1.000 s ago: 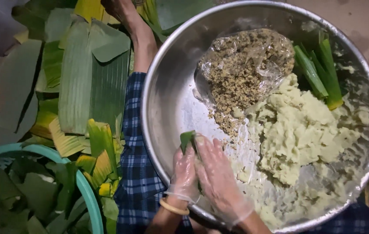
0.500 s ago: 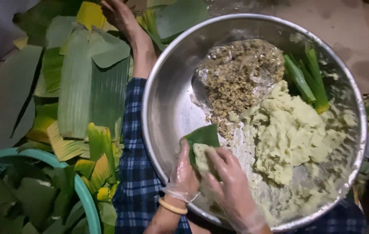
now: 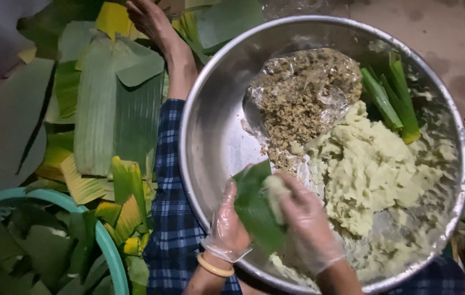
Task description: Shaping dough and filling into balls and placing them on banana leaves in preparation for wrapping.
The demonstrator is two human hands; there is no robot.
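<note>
head view: leaf piece cupped over the steel bowl

head view, lower centre of frame. left hand (image 3: 228, 226), in a clear plastic glove with a yellow bangle at the wrist, is curled under a green leaf piece (image 3: 254, 207), fingers gripping its left edge. leaf's long axis runs diagonally, from upper left down to lower right; its upper tip points toward the bowl's middle. right hand (image 3: 304, 221), also gloved, is bent around a lump of pale dough (image 3: 274, 191), pressing it on the leaf.

both hands sit over the near rim of a large steel bowl (image 3: 205, 125). inside: pale yellow dough mass (image 3: 374, 169) at right, crumbly brown filling (image 3: 298, 98) on clear plastic at upper centre, folded green leaf strips (image 3: 393, 98) at upper right.

left of frame: banana leaves (image 3: 107, 104) spread on the ground, another person's hand (image 3: 150, 22) on them at top, a teal basin (image 3: 104, 240) of leaves at lower left. bare concrete ground at upper right.
</note>
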